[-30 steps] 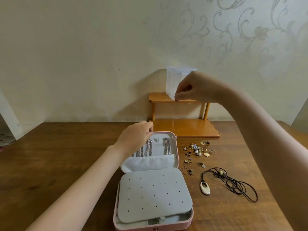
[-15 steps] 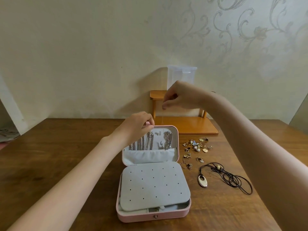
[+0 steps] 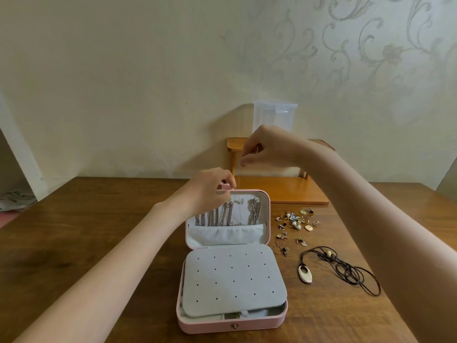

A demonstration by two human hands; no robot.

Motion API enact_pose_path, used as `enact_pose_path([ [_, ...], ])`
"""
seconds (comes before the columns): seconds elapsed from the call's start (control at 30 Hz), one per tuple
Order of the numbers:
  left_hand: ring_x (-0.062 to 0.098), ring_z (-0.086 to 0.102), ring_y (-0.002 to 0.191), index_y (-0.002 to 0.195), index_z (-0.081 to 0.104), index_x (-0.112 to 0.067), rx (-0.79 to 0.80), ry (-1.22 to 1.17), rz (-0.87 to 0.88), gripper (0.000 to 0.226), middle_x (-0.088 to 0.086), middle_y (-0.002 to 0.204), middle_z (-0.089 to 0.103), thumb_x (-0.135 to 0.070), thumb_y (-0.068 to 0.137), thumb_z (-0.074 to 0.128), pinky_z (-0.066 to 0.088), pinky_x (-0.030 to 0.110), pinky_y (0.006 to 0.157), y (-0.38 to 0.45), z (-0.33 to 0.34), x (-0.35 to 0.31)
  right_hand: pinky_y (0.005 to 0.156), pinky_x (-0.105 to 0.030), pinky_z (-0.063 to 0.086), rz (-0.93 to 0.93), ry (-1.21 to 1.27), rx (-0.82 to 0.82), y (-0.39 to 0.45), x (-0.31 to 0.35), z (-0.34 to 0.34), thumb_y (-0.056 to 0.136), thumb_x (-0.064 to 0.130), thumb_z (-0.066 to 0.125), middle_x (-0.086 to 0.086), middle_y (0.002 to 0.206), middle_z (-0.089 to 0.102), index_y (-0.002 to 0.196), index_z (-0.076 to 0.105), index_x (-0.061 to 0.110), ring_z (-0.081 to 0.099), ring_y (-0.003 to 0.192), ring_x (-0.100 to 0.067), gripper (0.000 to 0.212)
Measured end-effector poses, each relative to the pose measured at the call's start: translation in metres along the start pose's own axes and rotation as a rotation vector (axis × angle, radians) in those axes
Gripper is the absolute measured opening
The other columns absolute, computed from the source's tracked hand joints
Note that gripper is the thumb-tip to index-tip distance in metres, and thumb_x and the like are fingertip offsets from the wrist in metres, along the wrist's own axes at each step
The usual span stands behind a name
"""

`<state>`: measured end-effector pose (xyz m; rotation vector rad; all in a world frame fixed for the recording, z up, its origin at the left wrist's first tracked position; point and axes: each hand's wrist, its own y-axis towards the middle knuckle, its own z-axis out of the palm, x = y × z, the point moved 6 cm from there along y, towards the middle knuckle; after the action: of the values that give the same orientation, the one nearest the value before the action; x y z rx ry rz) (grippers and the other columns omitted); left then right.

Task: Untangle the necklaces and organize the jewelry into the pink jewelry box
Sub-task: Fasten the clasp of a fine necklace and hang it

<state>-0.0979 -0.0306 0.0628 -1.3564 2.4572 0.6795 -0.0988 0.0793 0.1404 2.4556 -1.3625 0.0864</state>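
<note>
The pink jewelry box point(image 3: 230, 325) lies open at the table's middle, a grey perforated pad point(image 3: 235, 283) over its base. Several silver chains point(image 3: 217, 215) hang inside the upright lid point(image 3: 265, 214) above a white pouch. My left hand point(image 3: 210, 191) is at the lid's top edge, fingertips pinching a thin necklace chain point(image 3: 239, 206). My right hand point(image 3: 267, 147) is higher up and pinches the same chain's upper end, so it hangs taut between the two hands. A black cord necklace point(image 3: 351, 271) with an oval pendant point(image 3: 305, 274) lies right of the box.
Several loose earrings and charms point(image 3: 294, 221) are scattered right of the lid, with a small pendant chain point(image 3: 282, 250) below them. A low wooden shelf point(image 3: 284, 191) stands against the wall behind the box, a clear plastic container point(image 3: 274, 115) on its top.
My right hand has come down from the clear container to just above the lid, pinching the thin chain. My left hand has stayed at the lid's top edge.
</note>
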Motion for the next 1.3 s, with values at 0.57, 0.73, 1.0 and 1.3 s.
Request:
enact_pose_path([
  [0.57,0.016,0.059,0.089,0.101,0.054,-0.026,-0.092,0.157,-0.027,0.025,-0.007,0.099,0.063,-0.036,0.083,0.067,0.049,0.031,0.072,-0.001,0.01,-0.002,0.064,-0.015,0.041,0.041,0.092,-0.17,-0.038,-0.011,0.022,0.085,0.015,0.066,-0.009,0.083,0.07,0.087,0.074,0.004,0.056,0.069,-0.014,0.014],
  [0.73,0.016,0.06,0.088,0.102,0.055,-0.024,-0.109,0.161,0.002,0.024,-0.005,0.096,0.064,-0.031,0.084,0.069,0.044,0.029,0.07,-0.002,0.01,0.002,0.056,-0.007,0.035,0.144,0.084,-0.292,-0.052,-0.031,0.03,0.086,0.019,0.067,-0.005,0.077,0.065,0.087,0.073,0.004,0.049,0.064,-0.008,0.017],
  [1.0,0.008,0.054,0.081,0.099,0.057,-0.022,-0.114,0.147,0.012,0.023,-0.009,0.089,0.061,-0.032,0.083,0.07,0.035,0.022,0.061,-0.002,0.011,0.002,0.053,-0.007,0.029,0.252,0.078,-0.301,-0.06,-0.056,0.045,0.088,0.022,0.065,-0.002,0.076,0.059,0.092,0.073,0.004,0.043,0.058,0.001,0.02],
  [1.3,0.01,0.055,0.082,0.099,0.055,-0.022,-0.098,0.16,0.029,0.023,-0.005,0.095,0.065,-0.033,0.083,0.069,0.035,0.022,0.062,0.001,0.013,0.002,0.059,-0.019,0.038,0.279,0.058,-0.26,-0.06,-0.064,0.05,0.087,0.024,0.066,-0.004,0.076,0.062,0.088,0.072,0.005,0.054,0.068,-0.013,0.019],
])
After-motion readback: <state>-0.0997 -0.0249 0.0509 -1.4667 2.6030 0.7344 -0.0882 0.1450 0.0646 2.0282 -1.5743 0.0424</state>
